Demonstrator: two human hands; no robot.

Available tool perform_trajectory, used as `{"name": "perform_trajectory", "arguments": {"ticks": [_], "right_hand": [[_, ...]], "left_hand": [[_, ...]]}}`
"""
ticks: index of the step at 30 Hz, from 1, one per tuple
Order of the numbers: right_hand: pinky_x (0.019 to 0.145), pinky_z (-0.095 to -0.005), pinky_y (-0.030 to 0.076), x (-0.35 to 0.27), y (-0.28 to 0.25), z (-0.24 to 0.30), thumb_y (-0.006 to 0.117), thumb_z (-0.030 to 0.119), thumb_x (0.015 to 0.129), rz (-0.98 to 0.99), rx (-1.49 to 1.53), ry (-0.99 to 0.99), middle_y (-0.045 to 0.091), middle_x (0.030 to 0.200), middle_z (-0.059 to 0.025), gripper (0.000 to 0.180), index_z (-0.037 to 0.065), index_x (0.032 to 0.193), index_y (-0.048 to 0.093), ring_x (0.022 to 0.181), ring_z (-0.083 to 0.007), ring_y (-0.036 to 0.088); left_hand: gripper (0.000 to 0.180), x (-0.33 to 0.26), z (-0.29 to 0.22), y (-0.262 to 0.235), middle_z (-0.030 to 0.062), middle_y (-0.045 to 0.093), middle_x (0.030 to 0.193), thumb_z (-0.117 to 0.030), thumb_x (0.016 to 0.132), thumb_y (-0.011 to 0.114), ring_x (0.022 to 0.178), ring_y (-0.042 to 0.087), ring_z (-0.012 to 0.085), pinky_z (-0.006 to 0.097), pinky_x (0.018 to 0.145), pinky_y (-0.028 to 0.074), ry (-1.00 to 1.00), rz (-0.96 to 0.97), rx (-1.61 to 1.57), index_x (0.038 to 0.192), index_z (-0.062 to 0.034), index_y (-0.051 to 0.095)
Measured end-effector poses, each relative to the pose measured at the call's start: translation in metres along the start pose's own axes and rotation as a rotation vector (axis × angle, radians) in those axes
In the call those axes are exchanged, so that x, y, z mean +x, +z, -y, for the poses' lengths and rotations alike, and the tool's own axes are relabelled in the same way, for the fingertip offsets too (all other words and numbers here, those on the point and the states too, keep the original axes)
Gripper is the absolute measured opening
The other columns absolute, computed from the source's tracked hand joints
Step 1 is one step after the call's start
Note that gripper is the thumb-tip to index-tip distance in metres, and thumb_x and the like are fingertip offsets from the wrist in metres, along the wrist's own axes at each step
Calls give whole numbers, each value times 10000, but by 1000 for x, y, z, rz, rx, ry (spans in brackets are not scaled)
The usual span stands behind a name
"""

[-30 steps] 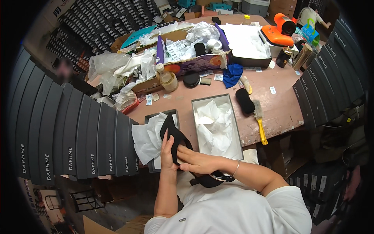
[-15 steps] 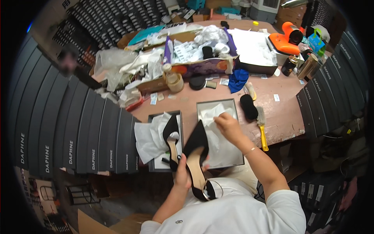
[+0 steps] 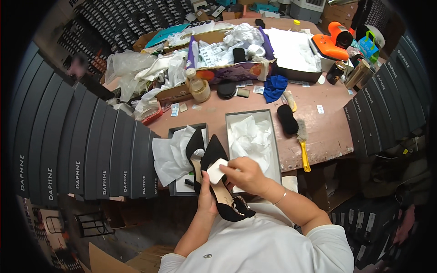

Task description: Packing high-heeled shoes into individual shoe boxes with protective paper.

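Note:
A black pointed-toe shoe [image 3: 213,146] with an ankle strap lies tilted in my left hand [image 3: 207,200], its toe facing away from me. My right hand [image 3: 246,175] pinches a small white rounded pad [image 3: 217,171] over the shoe's opening. Just left of it, the matching black shoe [image 3: 195,142] rests on white tissue paper [image 3: 170,152] in a grey shoebox [image 3: 171,184], with white stuffing in its toe. Beyond my right hand stands a second open grey box [image 3: 273,148] with crumpled tissue [image 3: 248,136] inside.
Stacks of dark grey shoeboxes [image 3: 82,150] rise at the left, and more boxes [image 3: 387,100] at the right. On the pink table [image 3: 323,132] lie a yellow-handled brush [image 3: 304,152], a black sponge [image 3: 287,119], a blue cloth [image 3: 275,88], a bottle [image 3: 199,88] and a purple carton [image 3: 236,71].
My right hand has come from over the right box's tissue to the held shoe, and a white pad now shows in its fingers. The shoe has shifted slightly left, closer to its pair.

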State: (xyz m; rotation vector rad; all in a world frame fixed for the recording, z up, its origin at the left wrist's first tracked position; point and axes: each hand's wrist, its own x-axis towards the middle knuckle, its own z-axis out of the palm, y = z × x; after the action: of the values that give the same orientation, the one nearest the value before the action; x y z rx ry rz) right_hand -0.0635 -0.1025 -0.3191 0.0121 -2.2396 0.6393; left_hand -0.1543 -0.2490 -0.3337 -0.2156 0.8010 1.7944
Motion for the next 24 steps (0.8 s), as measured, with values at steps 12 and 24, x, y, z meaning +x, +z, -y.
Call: {"name": "perform_trajectory", "arguments": {"ticks": [12,24], "right_hand": [[691,-317,391,-15,14,10,570,139,769,446,-257,20,537,807,-48,328,14,1068,622,769,-190,542],[661,-401,522,-3,-8,-28,648,101,813,201,334,609,619,942,-118,197,50,1001,672,732,-299,641]], "left_hand": [[576,3,-12,13,76,572,1207,-553,951,421,1074,561,217,367,919,458,152,-83,131,1282,-85,476],[411,-3,4,12,145,531,1213,-76,909,513,995,593,262,477,944,491,73,-38,166,1303,-24,406]]}}
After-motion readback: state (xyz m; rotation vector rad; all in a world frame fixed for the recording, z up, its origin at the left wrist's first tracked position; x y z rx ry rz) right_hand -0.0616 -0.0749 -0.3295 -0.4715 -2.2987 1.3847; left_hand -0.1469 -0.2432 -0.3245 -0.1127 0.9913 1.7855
